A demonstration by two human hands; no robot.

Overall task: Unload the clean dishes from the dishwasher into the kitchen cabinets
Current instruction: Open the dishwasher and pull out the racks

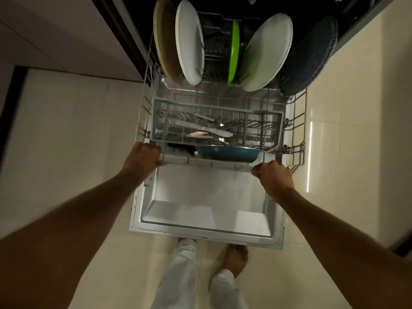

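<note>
The dishwasher's lower rack [296, 128] is pulled out over the open door [207, 197]. My left hand [141, 156] grips its front left corner and my right hand [275, 177] grips its front right edge. Upright at the back stand a tan plate [163, 39], a white plate [189, 41], a green plate [234, 52], a pale green plate [266, 52] and a dark blue plate [308, 56]. A grey cutlery basket [160, 103] holds knives [207, 129]. A teal pan [227, 152] with a black handle lies at the rack's front.
Cream floor tiles [78, 130] spread on both sides of the door. A pale cabinet front [55, 30] stands to the left. My legs in white trousers [180, 275] and a bare foot [236, 257] are just below the door's edge.
</note>
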